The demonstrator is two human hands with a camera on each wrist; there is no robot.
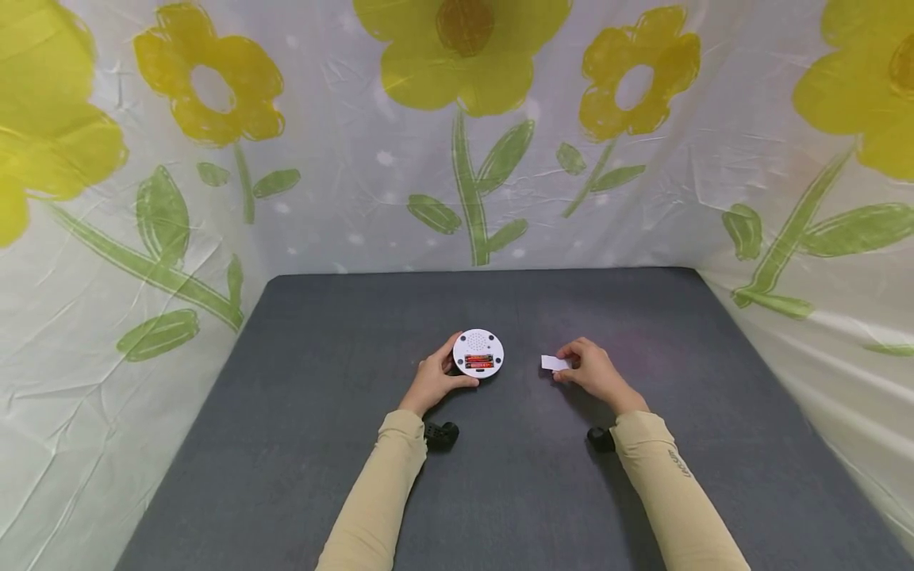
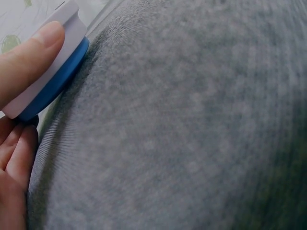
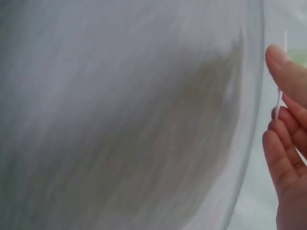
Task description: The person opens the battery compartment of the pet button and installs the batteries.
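A round white device (image 1: 489, 346) is gripped at its left edge by my left hand (image 1: 437, 376), just left of my right hand. Its upturned side shows a patch of small holes, several dark round spots and an open battery compartment with two red batteries (image 1: 479, 362) lying in it. In the left wrist view, the thumb (image 2: 29, 62) presses the white rim, and the device's other side (image 2: 57, 79) is blue. My right hand (image 1: 594, 371) pinches a small white battery cover (image 1: 551, 363), which appears edge-on as a thin strip in the right wrist view.
Both hands are over a dark grey table (image 1: 343, 341) with rounded far corners. A white curtain (image 1: 336, 174) printed with yellow flowers hangs behind it and along both sides. A black wrist camera (image 1: 441, 436) is worn on the left wrist, another (image 1: 601, 439) on the right.
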